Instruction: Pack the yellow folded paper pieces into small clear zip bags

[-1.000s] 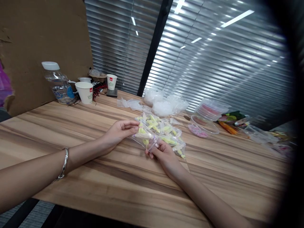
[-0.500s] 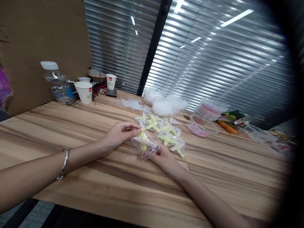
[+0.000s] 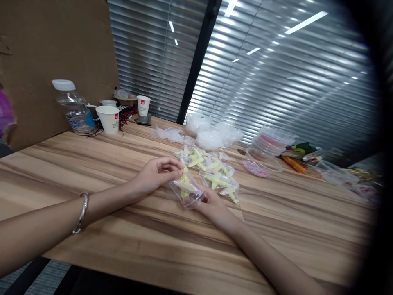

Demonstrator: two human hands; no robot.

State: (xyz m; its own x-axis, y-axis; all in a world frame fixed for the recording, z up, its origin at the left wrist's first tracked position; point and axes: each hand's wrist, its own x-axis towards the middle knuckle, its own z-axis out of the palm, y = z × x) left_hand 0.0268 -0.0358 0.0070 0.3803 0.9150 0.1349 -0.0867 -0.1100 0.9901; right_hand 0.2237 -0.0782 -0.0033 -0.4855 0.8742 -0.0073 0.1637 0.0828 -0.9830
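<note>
A small clear plastic bag with yellow and whitish pieces inside is held above the wooden table. My left hand, a silver bangle on its wrist, pinches the bag's upper left edge between thumb and fingers. Gripping the lower right end is my right hand, its fingertips partly hidden behind the plastic. Just beyond the hands lies a group of similar filled bags, also with yellow and pale pieces. What the pieces are exactly is too blurred to tell.
Clear plastic bags are heaped behind the filled ones. To the right stand clear tubs and an open tub with pink bits. A water bottle and paper cups stand at the left by a cardboard sheet.
The held bag has tilted slightly, its lower end dipping a little. Both hands keep their grip and have barely moved.
</note>
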